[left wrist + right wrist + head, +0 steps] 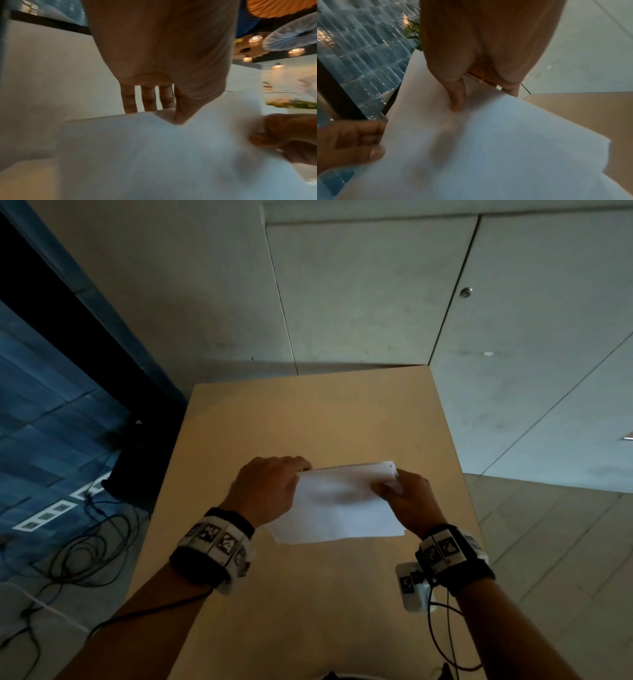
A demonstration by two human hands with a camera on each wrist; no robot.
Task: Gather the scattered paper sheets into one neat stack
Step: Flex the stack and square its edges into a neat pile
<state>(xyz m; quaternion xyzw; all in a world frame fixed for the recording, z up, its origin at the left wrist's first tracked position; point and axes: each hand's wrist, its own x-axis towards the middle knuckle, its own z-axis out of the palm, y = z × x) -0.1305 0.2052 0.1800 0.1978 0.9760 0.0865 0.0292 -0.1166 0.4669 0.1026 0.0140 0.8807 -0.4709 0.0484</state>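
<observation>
A bundle of white paper sheets is held between both hands above the middle of the tan table. My left hand grips its left edge, thumb on top and fingers behind the sheets. My right hand pinches the right edge, thumb pressed on the top sheet and fingers underneath. The sheets tilt, their far edge raised. Edges at the near right corner are slightly offset. No loose sheets show elsewhere on the table.
The table's far edge meets a grey wall. Dark cables and a black stand lie on the floor to the left. A small white tagged device sits near the table's right edge by my right wrist.
</observation>
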